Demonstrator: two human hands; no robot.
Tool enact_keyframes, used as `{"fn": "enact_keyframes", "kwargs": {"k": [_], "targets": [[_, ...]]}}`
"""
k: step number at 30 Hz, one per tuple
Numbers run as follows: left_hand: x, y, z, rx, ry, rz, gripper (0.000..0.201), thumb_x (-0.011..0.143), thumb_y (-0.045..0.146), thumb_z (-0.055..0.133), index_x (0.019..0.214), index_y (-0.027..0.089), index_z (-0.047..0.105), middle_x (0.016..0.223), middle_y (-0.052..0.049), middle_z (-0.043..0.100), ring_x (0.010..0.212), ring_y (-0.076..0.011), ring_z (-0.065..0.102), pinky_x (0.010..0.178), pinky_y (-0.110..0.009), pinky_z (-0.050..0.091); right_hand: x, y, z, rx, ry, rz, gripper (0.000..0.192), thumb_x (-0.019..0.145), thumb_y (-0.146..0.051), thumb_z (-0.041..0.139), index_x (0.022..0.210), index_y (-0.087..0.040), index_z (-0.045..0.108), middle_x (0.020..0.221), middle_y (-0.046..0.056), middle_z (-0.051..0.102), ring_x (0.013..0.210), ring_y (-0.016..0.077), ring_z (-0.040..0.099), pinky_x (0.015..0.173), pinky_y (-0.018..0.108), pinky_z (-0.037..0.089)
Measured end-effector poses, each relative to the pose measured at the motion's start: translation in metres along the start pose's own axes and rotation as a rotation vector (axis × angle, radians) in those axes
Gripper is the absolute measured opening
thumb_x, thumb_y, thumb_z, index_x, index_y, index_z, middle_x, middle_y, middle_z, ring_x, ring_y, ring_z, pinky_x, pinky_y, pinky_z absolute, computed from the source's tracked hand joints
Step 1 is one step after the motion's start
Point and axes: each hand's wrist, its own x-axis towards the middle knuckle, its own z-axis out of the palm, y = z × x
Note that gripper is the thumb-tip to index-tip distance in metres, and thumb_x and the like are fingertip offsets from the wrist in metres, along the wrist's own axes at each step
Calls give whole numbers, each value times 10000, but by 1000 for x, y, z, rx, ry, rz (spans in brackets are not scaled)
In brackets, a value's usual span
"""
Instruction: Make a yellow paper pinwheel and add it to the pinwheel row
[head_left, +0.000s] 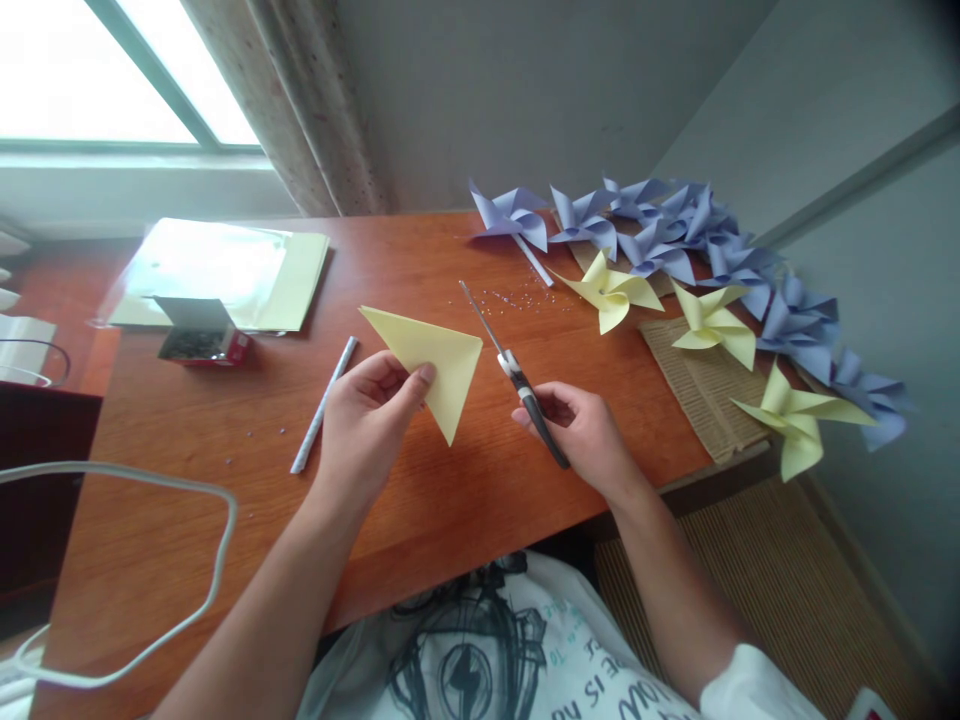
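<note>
The left hand pinches a yellow paper triangle above the worktop's near edge. Just right of it, the right hand grips scissors, their blades together and pointing toward the far edge.

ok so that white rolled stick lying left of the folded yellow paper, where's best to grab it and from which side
Judging by its pose, pinch the white rolled stick near its middle, from above, fingers closing across its width. It lies flat on the wooden table, thin and long, running diagonally from near the left hand, so nothing gets under it. The left hand, holding the folded yellow paper, is nearest; the right hand holds scissors.
</note>
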Motion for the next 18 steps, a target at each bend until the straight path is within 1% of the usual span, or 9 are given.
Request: {"fn": "enact_keyframes", "kwargs": {"k": [4,7,10,13,15,18], "targets": [[1,1,0,-1,10,-2,100,778,290,784,807,199,756,797,-24,726,672,-151,610,590,-241,465,7,1,0,39,17,13,375,727,-490,837,895,-168,745,856,70,784,809,225,729,696,301,581],[2,3,-2,-23,27,6,87,779,289,782,802,212,752,790,-18,709,669,-147,590,594,-243,458,7,4,-1,-72,7,-39,305,787,-403,796,972,-169,733,930,82,781,854,235,737,758,325,586],[3,6,-5,-61,68,22,85,784,289,777,816,217,747,793,-11,693,666,-141,575,600,-245,453,4,2,-1,-311,3,-158,201,846,-313,723,999,-182,720,966,85,761,854,231,727,776,330,570],[5,9,-7,-110,97,47,84,786,271,777,809,202,736,769,-2,667,642,-118,542,587,-228,431,-1,-3,4,-648,43,-267,119,875,-299,693,927,-194,713,908,80,729,821,240,696,754,338,538],[5,9,-7,-127,95,47,90,785,265,779,800,191,730,755,3,654,626,-106,522,577,-219,417,-2,-6,8,-821,83,-305,124,890,-305,691,944,-194,708,908,88,717,842,259,689,768,353,526],[5,8,-6,-137,82,27,106,779,274,784,809,187,731,766,2,655,640,-108,539,588,-220,425,-1,-6,14,-932,117,-326,182,917,-301,679,1050,-178,697,993,122,723,925,290,695,828,378,529]]}}
